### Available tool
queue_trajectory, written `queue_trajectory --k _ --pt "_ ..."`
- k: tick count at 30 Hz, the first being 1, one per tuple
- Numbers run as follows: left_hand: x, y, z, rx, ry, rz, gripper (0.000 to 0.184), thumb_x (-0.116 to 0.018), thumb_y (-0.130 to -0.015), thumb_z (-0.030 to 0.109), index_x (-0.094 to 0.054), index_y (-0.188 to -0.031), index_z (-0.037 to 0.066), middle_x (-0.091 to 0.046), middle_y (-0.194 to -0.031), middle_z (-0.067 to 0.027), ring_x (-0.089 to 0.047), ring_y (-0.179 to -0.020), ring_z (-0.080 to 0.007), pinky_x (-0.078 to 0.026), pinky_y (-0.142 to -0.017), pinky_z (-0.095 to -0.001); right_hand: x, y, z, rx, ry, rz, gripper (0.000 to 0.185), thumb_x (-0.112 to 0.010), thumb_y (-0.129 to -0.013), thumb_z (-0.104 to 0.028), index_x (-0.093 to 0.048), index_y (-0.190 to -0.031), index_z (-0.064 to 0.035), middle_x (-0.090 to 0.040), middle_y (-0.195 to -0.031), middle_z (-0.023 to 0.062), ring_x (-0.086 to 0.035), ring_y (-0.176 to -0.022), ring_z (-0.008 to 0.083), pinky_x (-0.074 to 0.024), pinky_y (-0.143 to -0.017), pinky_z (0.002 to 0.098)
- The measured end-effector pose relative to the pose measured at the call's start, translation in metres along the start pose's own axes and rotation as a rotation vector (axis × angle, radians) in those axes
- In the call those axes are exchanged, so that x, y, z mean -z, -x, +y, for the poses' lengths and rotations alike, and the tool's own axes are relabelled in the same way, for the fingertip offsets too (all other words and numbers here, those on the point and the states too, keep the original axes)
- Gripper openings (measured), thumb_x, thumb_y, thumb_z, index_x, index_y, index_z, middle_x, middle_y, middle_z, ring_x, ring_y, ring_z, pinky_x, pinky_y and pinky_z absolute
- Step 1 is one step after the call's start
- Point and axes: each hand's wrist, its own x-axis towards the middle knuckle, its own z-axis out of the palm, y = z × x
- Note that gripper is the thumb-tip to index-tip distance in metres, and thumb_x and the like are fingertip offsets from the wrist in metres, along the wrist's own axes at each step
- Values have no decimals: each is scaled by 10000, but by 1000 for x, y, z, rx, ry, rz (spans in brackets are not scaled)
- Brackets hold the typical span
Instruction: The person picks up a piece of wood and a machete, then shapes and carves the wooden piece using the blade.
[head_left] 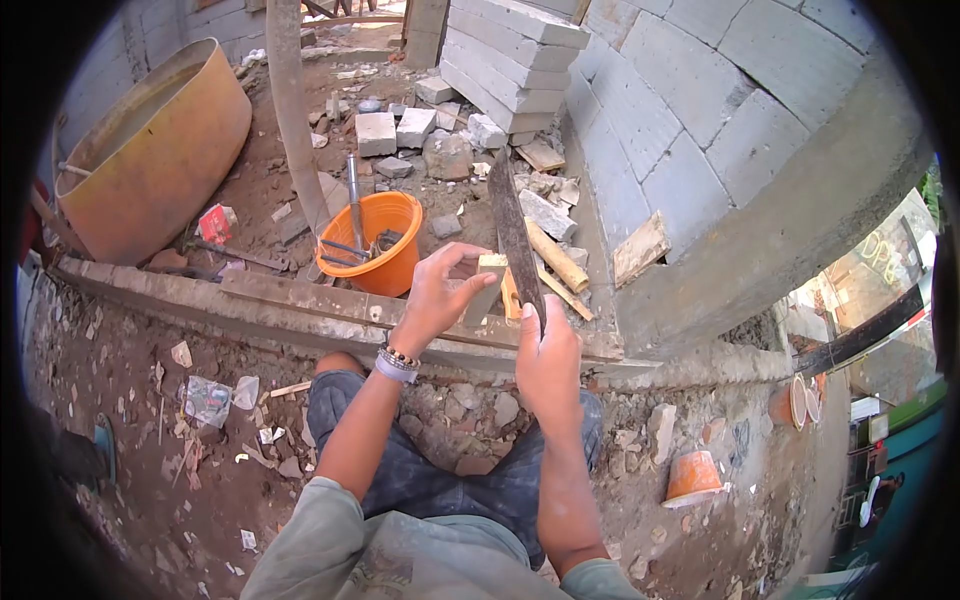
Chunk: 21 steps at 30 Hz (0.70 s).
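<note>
My left hand [447, 298] pinches a short piece of wood [487, 288] upright near the concrete ledge, fingers curled at its top. My right hand [548, 362] is closed around the lower end of a machete [515, 225], whose dark, worn blade points away from me. The blade stands just right of the wood; whether they touch I cannot tell. The handle is mostly hidden in my grip. Left of my hands, an orange bucket [385, 275] holds a hammer [354, 195] and other tools.
A low concrete ledge [180, 305] crosses in front of me. Behind it lie broken blocks [376, 134] and a stack of grey blocks [510, 65]. A large tub [165, 160] leans at left, a block wall [690, 150] rises at right. An orange pot [692, 478] sits on the ground.
</note>
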Motion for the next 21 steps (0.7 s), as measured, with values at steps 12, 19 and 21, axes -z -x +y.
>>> queue_trajectory --k 12,19,21 --pt "-2 -1 1 21 5 5 348 -822 -880 160 -668 -1125 -33 -737 -1049 -112 -734 -976 -174 -581 -843 -312 10 2 -2 -269 -628 -9 366 -527 -1091 -305 -585 -1269 10 -491 -659 -37 -460 -534 55 -381 -497 241" --pt "-3 0 -3 25 -4 -7 349 -822 -876 147 -672 -1135 -33 -741 -1043 -118 -739 -973 -188 -580 -860 -316 9 2 -16 -1 -34 52 289 -455 -1098 -241 -534 -1174 27 -658 -868 275 -663 -780 435 -485 -697 519" --pt "-5 2 -1 26 -4 -16 344 -819 -878 143 -671 -1134 -32 -741 -1031 -118 -740 -962 -189 -580 -846 -317 -3 -2 1 -85 37 -92 273 -447 -1091 -231 -501 -1214 8 -653 -919 335 -614 -891 567 -448 -733 607"
